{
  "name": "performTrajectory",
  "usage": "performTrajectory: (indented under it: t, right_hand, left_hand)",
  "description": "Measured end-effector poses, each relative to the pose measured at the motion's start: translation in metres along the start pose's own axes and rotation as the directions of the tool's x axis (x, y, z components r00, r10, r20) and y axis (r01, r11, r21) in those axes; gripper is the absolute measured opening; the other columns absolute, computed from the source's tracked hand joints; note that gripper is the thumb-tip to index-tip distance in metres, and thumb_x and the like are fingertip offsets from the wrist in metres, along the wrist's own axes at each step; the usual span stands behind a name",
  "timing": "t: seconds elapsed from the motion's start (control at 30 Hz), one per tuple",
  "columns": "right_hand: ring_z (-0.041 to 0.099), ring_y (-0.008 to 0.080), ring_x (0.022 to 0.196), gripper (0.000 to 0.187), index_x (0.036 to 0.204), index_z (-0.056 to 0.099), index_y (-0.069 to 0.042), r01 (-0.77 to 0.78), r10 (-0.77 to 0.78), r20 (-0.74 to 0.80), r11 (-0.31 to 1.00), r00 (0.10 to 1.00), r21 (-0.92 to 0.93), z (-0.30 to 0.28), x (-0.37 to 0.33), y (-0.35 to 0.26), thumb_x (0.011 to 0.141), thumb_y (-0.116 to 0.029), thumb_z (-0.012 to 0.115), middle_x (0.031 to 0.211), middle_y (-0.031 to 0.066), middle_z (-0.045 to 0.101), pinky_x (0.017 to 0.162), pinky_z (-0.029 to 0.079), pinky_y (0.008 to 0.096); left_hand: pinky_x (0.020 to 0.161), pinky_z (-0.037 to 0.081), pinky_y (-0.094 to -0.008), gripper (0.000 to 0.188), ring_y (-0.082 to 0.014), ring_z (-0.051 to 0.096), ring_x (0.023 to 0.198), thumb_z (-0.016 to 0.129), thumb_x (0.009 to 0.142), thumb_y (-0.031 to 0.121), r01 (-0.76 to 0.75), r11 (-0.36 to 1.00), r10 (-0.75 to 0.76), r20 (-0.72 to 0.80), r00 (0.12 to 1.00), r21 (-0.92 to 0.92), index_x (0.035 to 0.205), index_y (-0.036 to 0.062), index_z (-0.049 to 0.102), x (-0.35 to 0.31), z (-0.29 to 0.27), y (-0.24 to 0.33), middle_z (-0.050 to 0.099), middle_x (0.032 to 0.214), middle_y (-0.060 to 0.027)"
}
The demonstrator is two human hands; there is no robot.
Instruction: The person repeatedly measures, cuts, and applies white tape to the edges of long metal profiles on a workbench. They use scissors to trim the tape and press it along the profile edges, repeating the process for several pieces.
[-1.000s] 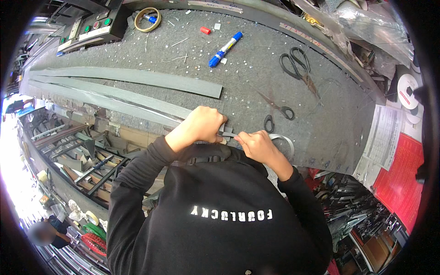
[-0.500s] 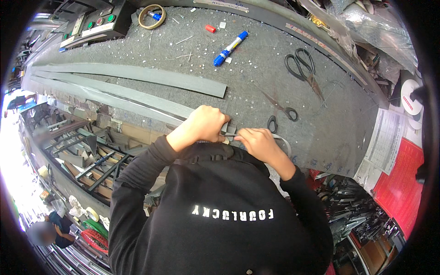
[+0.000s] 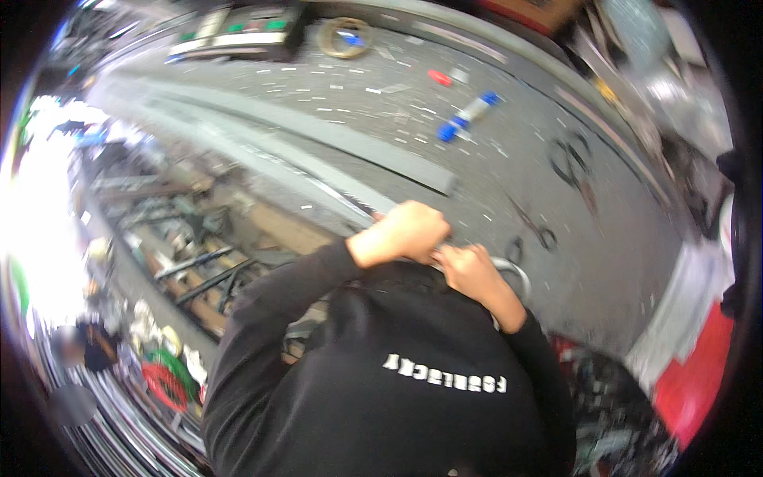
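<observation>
Motion blurs the view. My left hand is closed around the near end of a long grey strip at the bench's front edge, close to my body. Just to its right, my right hand is pinched, fingertips almost touching the left hand. What the right fingers hold is hidden and smeared. A pale curved band loops out beside the right hand. Another long grey strip lies flat beyond the left hand. Small scissors rest to the right, past the right hand.
Larger scissors, a blue-and-white marker, a red cap and a tape roll lie on the scrap-strewn grey bench. A button box stands far left. Below left, a frame holds offcuts; another person is beyond.
The whole view has shifted, so bench and hands appear farther right and lower. Both hands remain together at the strip's end; the thin piece seen between them earlier is now blurred.
</observation>
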State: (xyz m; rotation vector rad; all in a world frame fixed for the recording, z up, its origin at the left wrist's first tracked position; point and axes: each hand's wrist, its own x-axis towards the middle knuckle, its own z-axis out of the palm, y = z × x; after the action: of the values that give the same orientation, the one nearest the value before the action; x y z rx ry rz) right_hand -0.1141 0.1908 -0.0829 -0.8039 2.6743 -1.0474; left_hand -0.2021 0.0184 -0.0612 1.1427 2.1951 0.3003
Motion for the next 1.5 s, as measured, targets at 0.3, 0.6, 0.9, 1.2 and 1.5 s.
performTrajectory:
  t: [0.3, 0.6, 0.9, 1.2, 1.5]
  right_hand:
    - [0.062, 0.0344, 0.058, 0.021, 0.075, 0.055, -0.005, -0.062, 0.063, 0.011, 0.994, 0.998, -0.090, -0.027, -0.026, -0.001, 0.092, -0.018, 0.057, 0.065, 0.0168, 0.061, 0.052, 0.045, 0.0448]
    - [0.060, 0.0356, 0.052, 0.028, 0.069, 0.052, -0.004, -0.048, 0.051, 0.048, 0.997, 0.998, -0.064, -0.013, -0.025, 0.012, 0.093, -0.018, 0.056, 0.059, 0.0156, 0.059, 0.048, 0.043, 0.0448]
    - [0.060, 0.0353, 0.052, 0.026, 0.071, 0.054, -0.006, -0.024, 0.026, 0.041, 0.999, 0.999, -0.037, 0.002, 0.002, 0.002, 0.092, -0.021, 0.057, 0.058, 0.0148, 0.060, 0.050, 0.045, 0.0455]
    - [0.061, 0.0270, 0.064, 0.010, 0.076, 0.056, -0.008, -0.035, 0.019, -0.090, 0.984, 0.996, -0.173, -0.022, -0.036, 0.006, 0.082, -0.009, 0.064, 0.067, 0.0089, 0.061, 0.060, 0.044, 0.0379]
    - [0.062, 0.0255, 0.053, 0.017, 0.072, 0.053, -0.008, -0.055, 0.049, -0.086, 0.996, 0.995, -0.072, -0.013, -0.033, -0.016, 0.084, -0.012, 0.063, 0.060, 0.0082, 0.061, 0.049, 0.043, 0.0360]
  left_hand:
    - [0.067, 0.054, -0.0464, 0.052, -0.0376, 0.067, 0.076, 0.081, 0.059, 0.045, -0.068, 0.998, 0.069, -0.063, 0.996, 0.009, 0.087, 0.0036, 0.069, 0.000, 0.005, -0.001, 0.067, 0.073, -0.0174]
    - [0.069, 0.055, -0.0447, 0.054, -0.0367, 0.068, 0.079, 0.082, 0.056, 0.045, -0.046, 0.998, 0.048, -0.032, 0.998, 0.033, 0.083, 0.0009, 0.069, 0.003, 0.007, 0.002, 0.068, 0.076, -0.0178]
    - [0.068, 0.055, -0.0447, 0.050, -0.0364, 0.068, 0.077, 0.079, 0.058, 0.044, -0.030, 0.999, 0.031, -0.014, 0.999, 0.021, 0.083, 0.0016, 0.070, 0.002, 0.005, -0.001, 0.068, 0.075, -0.0177]
    - [0.068, 0.055, -0.0457, 0.050, -0.0357, 0.068, 0.077, 0.079, 0.062, 0.046, -0.059, 0.998, 0.058, -0.005, 0.998, -0.035, 0.092, 0.0064, 0.070, 0.003, 0.000, -0.003, 0.068, 0.074, -0.0173]
    - [0.067, 0.055, -0.0423, 0.043, -0.0331, 0.069, 0.077, 0.080, 0.060, 0.040, -0.015, 0.999, 0.015, 0.000, 1.000, 0.044, 0.085, 0.0060, 0.071, 0.006, 0.003, -0.003, 0.069, 0.078, -0.0161]
